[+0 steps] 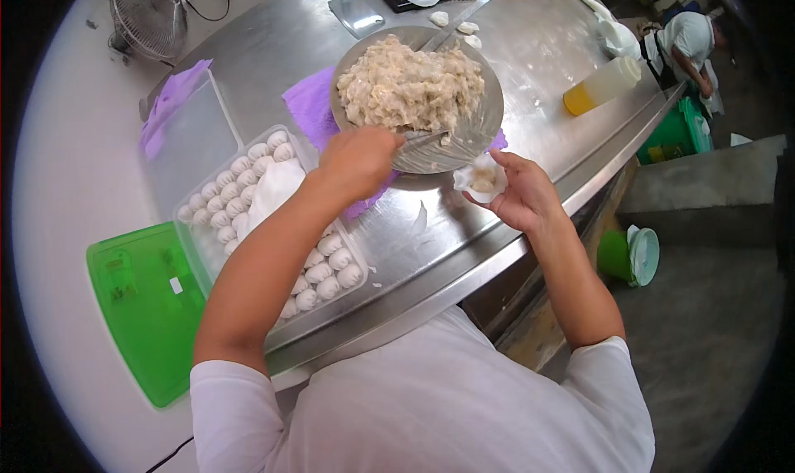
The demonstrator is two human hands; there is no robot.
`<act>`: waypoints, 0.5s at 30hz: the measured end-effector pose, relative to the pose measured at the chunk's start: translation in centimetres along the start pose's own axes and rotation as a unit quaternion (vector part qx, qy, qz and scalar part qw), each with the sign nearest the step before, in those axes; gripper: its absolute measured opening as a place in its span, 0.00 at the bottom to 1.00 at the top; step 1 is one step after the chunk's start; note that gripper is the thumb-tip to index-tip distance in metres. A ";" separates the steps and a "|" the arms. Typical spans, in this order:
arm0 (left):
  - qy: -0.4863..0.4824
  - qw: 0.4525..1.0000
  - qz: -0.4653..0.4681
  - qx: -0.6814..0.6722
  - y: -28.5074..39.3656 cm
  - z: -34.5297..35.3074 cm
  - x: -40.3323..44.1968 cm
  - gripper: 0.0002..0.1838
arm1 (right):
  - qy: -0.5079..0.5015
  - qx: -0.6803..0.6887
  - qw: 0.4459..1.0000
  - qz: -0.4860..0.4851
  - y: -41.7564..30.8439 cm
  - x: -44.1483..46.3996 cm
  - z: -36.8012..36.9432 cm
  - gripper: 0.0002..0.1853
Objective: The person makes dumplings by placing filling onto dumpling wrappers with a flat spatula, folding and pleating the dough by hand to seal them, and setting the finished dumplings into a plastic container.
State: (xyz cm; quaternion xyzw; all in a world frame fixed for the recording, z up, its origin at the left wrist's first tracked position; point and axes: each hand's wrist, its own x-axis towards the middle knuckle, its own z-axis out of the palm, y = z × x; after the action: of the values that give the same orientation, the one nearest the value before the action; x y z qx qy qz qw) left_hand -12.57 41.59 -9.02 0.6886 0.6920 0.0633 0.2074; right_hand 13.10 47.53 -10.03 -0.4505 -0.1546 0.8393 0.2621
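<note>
My left hand [362,160] is closed around the handle of a metal spatula [426,135], whose blade rests at the near edge of the filling. A pale, chunky filling [410,84] is heaped in a round metal bowl [464,146]. Just right of the bowl, my right hand [523,193] holds a thin white dough wrapper [480,180] with a small lump of filling in it, thumb above and fingers beneath. Under my left forearm lies a clear plastic box [192,239] with rows of pleated buns [222,204], partly hidden by the arm and a white cloth [277,187].
Purple cloth [310,104] lies under the bowl on the steel table [530,84]. A squeeze bottle [603,85] of yellow liquid stands to the right. A green lid [145,307] is at left, a fan [149,13] beyond. Another person [687,46] bends over at far right.
</note>
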 end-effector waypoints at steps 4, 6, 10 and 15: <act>-0.079 0.996 0.042 -0.003 -0.1 -3.1 -1.6 0.22 | -0.011 0.008 1.000 0.001 0.0 0.0 -0.6 0.21; -0.130 0.991 0.032 0.020 -0.7 -5.5 -2.3 0.22 | -0.020 0.011 1.000 0.009 0.2 0.0 -0.6 0.21; -0.009 1.000 0.014 0.015 -1.3 -2.4 -1.5 0.23 | 0.005 -0.011 1.000 0.015 0.1 -0.1 0.1 0.21; -0.015 0.995 0.094 0.015 -2.2 -0.1 -1.4 0.24 | 0.021 -0.006 1.000 0.005 0.1 -0.5 0.3 0.21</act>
State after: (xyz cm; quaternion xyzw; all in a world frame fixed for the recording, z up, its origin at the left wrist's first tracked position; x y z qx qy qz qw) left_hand -14.68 40.19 -9.44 0.7546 0.6217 0.0615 0.2006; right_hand 13.08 47.16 -9.57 -0.4708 -0.1516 0.8299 0.2583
